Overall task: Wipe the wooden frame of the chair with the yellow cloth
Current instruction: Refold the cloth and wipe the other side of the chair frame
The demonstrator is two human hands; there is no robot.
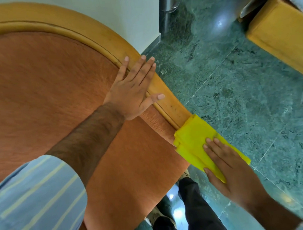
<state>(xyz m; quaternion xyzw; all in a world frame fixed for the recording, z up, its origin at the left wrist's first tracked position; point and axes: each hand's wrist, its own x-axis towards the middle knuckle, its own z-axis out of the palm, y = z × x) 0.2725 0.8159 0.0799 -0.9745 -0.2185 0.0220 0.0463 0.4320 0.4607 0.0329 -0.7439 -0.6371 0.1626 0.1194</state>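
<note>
The chair's curved wooden frame arcs from the upper left down to the lower right, around its orange upholstered back. My left hand lies flat and open across the frame and the fabric edge, fingers spread. Lower along the frame, my right hand presses the folded yellow cloth flat onto the wood, covering that stretch of frame. The cloth's far end hangs past the frame over the floor.
Green marble floor spreads to the right. A white wall and a metal post stand behind the chair. Another wooden furniture piece is at the upper right. My dark trouser legs and shoes show below.
</note>
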